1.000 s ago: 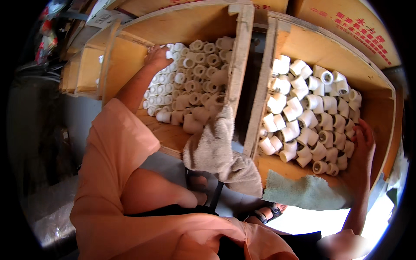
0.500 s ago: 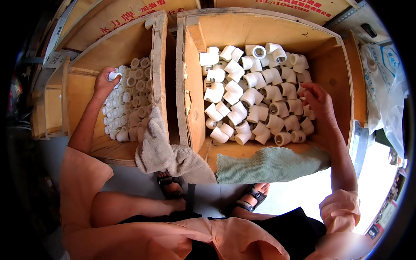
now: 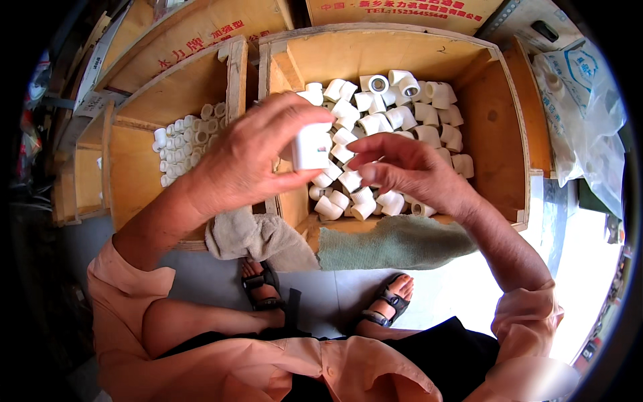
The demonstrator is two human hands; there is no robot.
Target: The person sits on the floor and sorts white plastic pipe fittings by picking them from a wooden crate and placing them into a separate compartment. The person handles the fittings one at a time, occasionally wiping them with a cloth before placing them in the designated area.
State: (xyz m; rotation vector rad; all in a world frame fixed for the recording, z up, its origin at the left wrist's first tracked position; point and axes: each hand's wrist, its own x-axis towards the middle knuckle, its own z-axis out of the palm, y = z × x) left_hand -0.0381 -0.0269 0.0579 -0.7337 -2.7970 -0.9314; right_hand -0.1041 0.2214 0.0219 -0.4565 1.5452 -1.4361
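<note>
My left hand is closed around a white plastic fitting, gripping it between thumb and fingers above the divider side of the right wooden bin. Just to its right, my right hand hangs with fingers curved and apart, nothing visible between them. Below both lies the right bin's pile of white elbow fittings, several with metal-lined openings. The left bin holds smaller white fittings in dense rows, partly hidden by my left arm.
A beige towel and a green cloth drape over the bins' near edges. More wooden crates stand behind. Crumpled plastic bags hang at the right. My sandaled feet are on the tiled floor below.
My left hand has lifted a fitting from the left bin and moved rightward. My right hand has left the right bin's far side and come inward toward it.
</note>
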